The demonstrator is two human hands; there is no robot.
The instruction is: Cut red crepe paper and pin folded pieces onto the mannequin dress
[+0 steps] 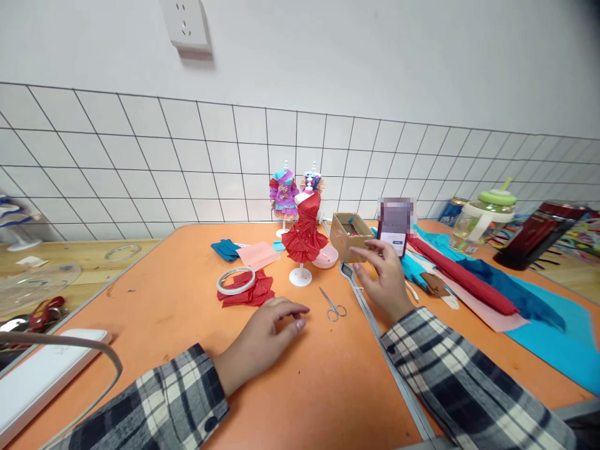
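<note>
My left hand (267, 334) rests over the orange table, fingers loosely curved, thumb apart, with nothing in it. My right hand (385, 280) is raised in front of a phone (392, 228) and a cardboard box (349, 236), fingers apart and nothing held; whether it touches the box I cannot tell. Between and beyond the hands stands a small dress form in a red crepe-paper dress (307, 228) on a round white base. Small scissors (334, 309) lie between my hands, blades pointing away. Just beyond my left hand, a tape roll (235, 281) sits on folded red paper (250, 294).
Two more dressed forms (284, 194) stand behind. A pink dish (327, 257), pink paper (259, 255) and blue paper (225, 250) lie nearby. Rolled red paper (464, 275), a green-lidded cup (482, 219) and dark red flask (539, 236) are right; a white power strip (56, 362) is left.
</note>
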